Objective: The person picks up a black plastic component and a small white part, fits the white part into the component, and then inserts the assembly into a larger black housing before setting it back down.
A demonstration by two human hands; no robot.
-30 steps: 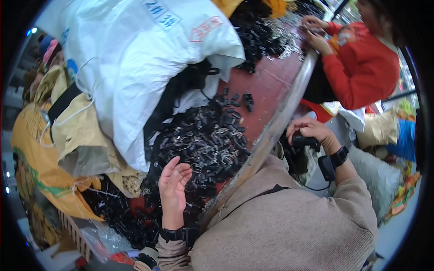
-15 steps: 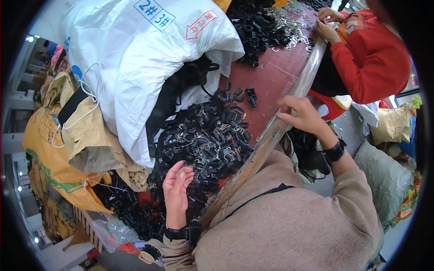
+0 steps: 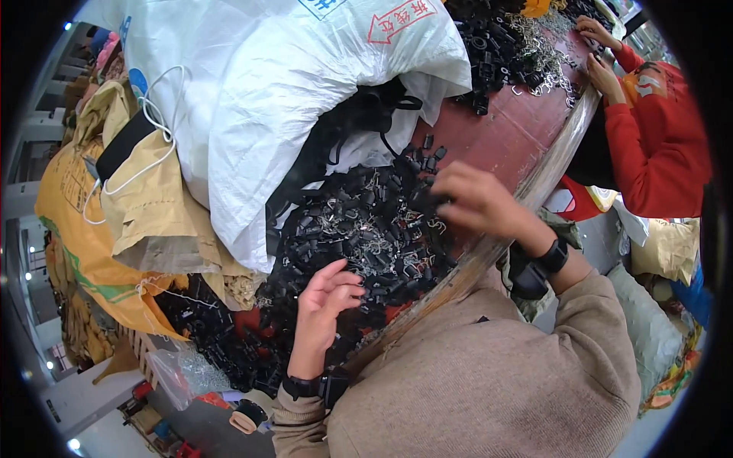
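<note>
A pile of small black plastic parts mixed with silvery metal hooks [image 3: 366,237] spreads over the red tabletop [image 3: 508,126]. At the pile's near left side my left hand [image 3: 328,299] hovers, its fingers loosely bent and apart, with nothing visible in them. My right hand [image 3: 481,202] reaches over the right side of the pile from the table's edge. Motion smears its fingers, and whether they grip a part cannot be made out. Black parts with straps or loops [image 3: 359,126] show in the mouth of a large white woven sack [image 3: 282,99] behind the pile.
A worn wooden edge strip [image 3: 427,294] borders the table in front of me. Yellow sacks [image 3: 84,229] and a white cord [image 3: 174,114] lie at left. Across the far right, a person in red [image 3: 657,137] handles parts beside another heap [image 3: 519,57]. Filled bags [image 3: 641,328] stand at right.
My right hand has come down from above the table edge onto the pile's right side. The left hand's fingers, pinched together before, have loosened. The whole view has shifted.
</note>
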